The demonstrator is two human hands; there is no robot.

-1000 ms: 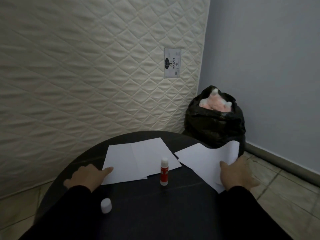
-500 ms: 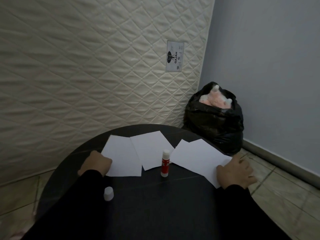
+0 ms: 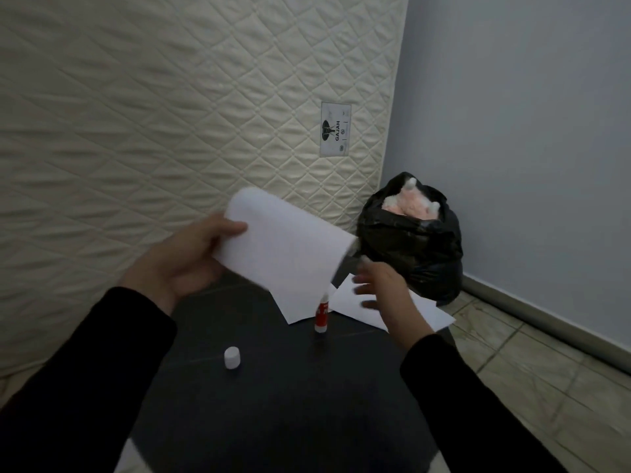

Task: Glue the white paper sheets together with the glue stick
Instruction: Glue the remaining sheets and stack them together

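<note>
My left hand (image 3: 186,257) holds a white paper sheet (image 3: 283,244) by its left edge, lifted above the round dark table (image 3: 290,387) and curling over. My right hand (image 3: 382,288) hovers with spread fingers just right of the lifted sheet, blurred, holding nothing. A red-and-white glue stick (image 3: 322,312) stands upright and uncapped under the sheet's lower corner. Its white cap (image 3: 232,358) stands apart on the table to the left. Another white sheet (image 3: 420,314) lies flat on the table's right side, partly behind my right hand. A further sheet's corner (image 3: 300,315) lies left of the glue stick.
A quilted cream mattress (image 3: 170,131) leans against the wall behind the table. A black plastic bag (image 3: 413,240) with pink stuffing stands on the floor at the back right. Tiled floor (image 3: 546,370) lies to the right, below a grey wall.
My left hand has picked the left sheet up off the table and raised it. My right hand has left the right sheet and moved up toward the lifted one.
</note>
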